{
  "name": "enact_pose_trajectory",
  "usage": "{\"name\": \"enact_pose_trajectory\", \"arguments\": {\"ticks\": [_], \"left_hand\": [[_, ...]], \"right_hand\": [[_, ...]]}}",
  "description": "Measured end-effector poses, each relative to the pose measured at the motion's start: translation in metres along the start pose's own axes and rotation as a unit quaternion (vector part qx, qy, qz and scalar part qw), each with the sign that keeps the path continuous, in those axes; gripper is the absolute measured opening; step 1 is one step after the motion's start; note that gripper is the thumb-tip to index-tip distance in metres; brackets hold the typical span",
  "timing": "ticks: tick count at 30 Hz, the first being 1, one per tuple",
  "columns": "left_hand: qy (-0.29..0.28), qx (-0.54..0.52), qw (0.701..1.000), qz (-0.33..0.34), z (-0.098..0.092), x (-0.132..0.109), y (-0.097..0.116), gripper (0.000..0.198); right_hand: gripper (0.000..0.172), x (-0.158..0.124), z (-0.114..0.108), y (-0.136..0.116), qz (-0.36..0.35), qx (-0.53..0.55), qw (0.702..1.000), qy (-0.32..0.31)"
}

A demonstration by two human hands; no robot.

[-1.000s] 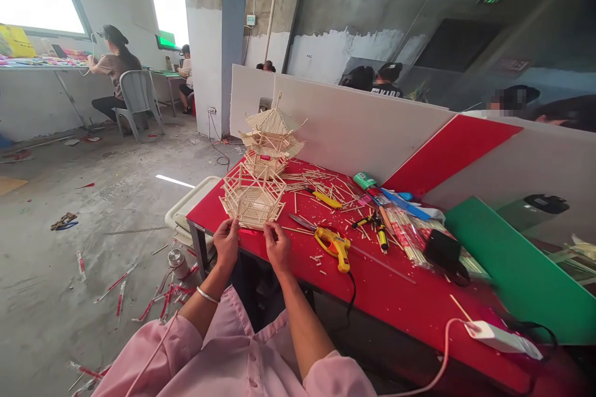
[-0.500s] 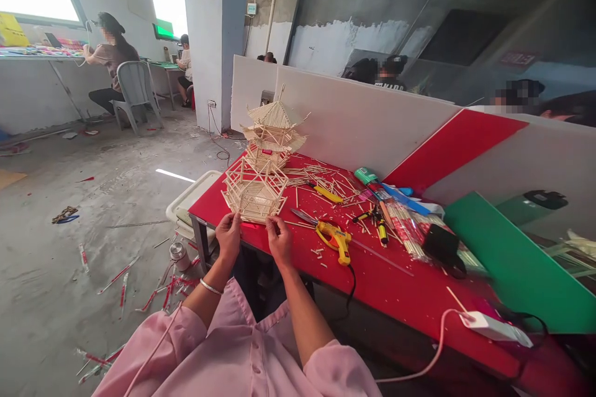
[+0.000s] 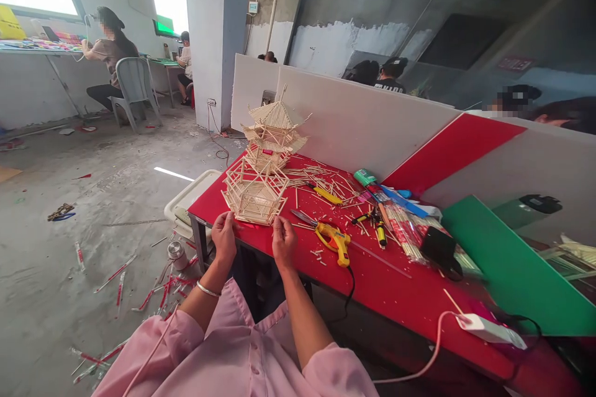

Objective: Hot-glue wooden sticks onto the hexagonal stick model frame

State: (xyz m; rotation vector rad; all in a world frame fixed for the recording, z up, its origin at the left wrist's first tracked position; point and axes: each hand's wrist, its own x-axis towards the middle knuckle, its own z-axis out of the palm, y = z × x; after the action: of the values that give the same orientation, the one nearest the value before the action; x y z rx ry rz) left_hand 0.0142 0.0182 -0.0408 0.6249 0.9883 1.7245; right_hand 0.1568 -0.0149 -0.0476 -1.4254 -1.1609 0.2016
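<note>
On the near left of the red table stands a railed base of thin wooden sticks (image 3: 257, 197), with slanted sticks rising around its rim. My left hand (image 3: 224, 239) is closed by its front left corner, thumb and fingers together. At the front right corner is my right hand (image 3: 284, 243), its fingers also pinched. Whether the fingertips touch the base or hold a small stick is too fine to tell. Just behind stands a tiered stick pagoda (image 3: 274, 127) with a pointed roof. A yellow glue gun (image 3: 336, 242) lies to the right of my right hand.
Loose sticks (image 3: 321, 178), a yellow cutter (image 3: 327, 194), pliers (image 3: 379, 226) and bagged sticks (image 3: 405, 229) lie on the red table (image 3: 372, 279). A power strip (image 3: 491, 330) sits near its right end. White panels (image 3: 335, 118) stand behind. Other people sit farther off.
My hands have moved slightly apart, the left one leftward and the right one rightward, uncovering more of the base's front edge. The base looks unmoved.
</note>
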Motion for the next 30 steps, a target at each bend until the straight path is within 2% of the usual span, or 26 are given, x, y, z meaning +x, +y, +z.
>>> {"name": "enact_pose_trajectory", "arguments": {"ticks": [3,6,10,14,16,18,19,21,26,30], "left_hand": [[0.03,-0.003,1.0,-0.006,-0.003,0.006,0.004,0.037],[0.054,0.012,0.998,-0.008,-0.004,0.013,0.011,0.033],[0.033,0.037,0.998,-0.047,-0.002,0.021,0.019,0.035],[0.01,0.038,0.995,-0.087,-0.001,0.026,0.024,0.042],[-0.009,0.03,0.994,-0.105,-0.002,0.028,0.026,0.045],[-0.018,0.023,0.992,-0.12,-0.002,0.03,0.028,0.045],[-0.017,0.018,0.992,-0.125,-0.002,0.031,0.029,0.044],[-0.013,0.006,0.991,-0.136,0.0,0.031,0.03,0.039],[-0.028,-0.007,0.989,-0.145,0.006,0.031,0.03,0.035],[-0.029,-0.007,0.989,-0.145,0.008,0.031,0.028,0.034]], "right_hand": [[0.047,0.005,-0.005,-0.003,-0.004,-0.024,0.999,0.039],[0.046,0.014,-0.011,-0.008,-0.017,-0.05,0.997,0.051],[0.042,0.025,-0.02,-0.012,-0.034,-0.093,0.994,0.039],[0.029,0.034,-0.042,-0.011,-0.046,-0.162,0.986,0.017],[0.028,0.039,-0.058,-0.008,-0.046,-0.256,0.965,-0.01],[0.03,0.045,-0.071,-0.005,-0.037,-0.36,0.931,-0.042],[0.031,0.048,-0.076,-0.004,-0.032,-0.395,0.917,-0.054],[0.031,0.055,-0.082,-0.001,-0.029,-0.415,0.907,-0.07],[0.033,0.08,-0.075,0.003,-0.047,-0.41,0.903,-0.119],[0.035,0.123,-0.06,0.015,-0.065,-0.411,0.892,-0.178]]}}
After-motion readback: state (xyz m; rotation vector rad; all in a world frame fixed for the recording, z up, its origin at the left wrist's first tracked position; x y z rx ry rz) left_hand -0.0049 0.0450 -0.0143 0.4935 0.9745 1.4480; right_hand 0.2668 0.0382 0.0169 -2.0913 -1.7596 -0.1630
